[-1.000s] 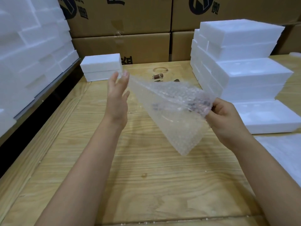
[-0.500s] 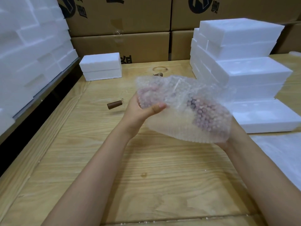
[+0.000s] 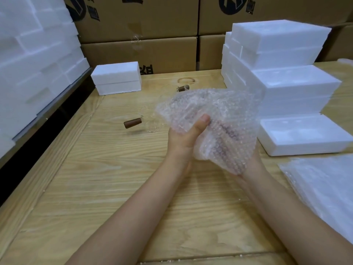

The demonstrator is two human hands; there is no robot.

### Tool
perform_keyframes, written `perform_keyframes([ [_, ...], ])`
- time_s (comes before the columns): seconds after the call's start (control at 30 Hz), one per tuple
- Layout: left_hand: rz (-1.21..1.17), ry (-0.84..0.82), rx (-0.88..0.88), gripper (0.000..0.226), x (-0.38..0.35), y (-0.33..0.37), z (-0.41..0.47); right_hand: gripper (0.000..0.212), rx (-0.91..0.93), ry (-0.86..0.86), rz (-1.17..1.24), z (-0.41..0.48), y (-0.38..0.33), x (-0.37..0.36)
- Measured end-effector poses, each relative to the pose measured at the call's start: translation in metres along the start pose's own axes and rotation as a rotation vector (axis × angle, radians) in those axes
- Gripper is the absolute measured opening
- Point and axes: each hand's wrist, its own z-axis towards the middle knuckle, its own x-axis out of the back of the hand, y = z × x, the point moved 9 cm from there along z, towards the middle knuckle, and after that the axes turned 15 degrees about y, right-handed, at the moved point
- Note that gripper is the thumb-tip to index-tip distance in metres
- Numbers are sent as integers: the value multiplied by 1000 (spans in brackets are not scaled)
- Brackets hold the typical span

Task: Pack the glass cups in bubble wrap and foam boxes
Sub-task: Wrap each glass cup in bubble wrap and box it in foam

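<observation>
Both hands hold a bubble wrap bundle (image 3: pixel 215 119) above the middle of the wooden table (image 3: pixel 107 197). My left hand (image 3: pixel 186 137) grips its near left side, thumb pressed on top. My right hand (image 3: pixel 248 167) cups it from underneath, mostly hidden by the wrap. Something dark shows through the wrap; what it is cannot be made out. A clear glass cup with a brown handle (image 3: pixel 145 124) lies on its side on the table to the left of the bundle. Another brown-handled glass (image 3: pixel 183 88) lies farther back.
An open foam box (image 3: pixel 305 134) sits at the right, with a tall stack of foam boxes (image 3: pixel 282 60) behind it. A closed foam box (image 3: pixel 117 78) stands at the back left. Bubble wrap sheets (image 3: pixel 324 188) lie at the right edge. Cardboard cartons line the back, foam boxes the left.
The open sheet, held stretched between both hands, has been folded in on itself. My left hand came off its far corner and now grips the gathered bundle, which sits lower and closer.
</observation>
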Motion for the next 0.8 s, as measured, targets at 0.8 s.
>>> perform_keyframes([
  [0.8, -215, -62, 149, 110, -6, 0, -12, 37, -146, -67, 368, 28, -50, 7],
])
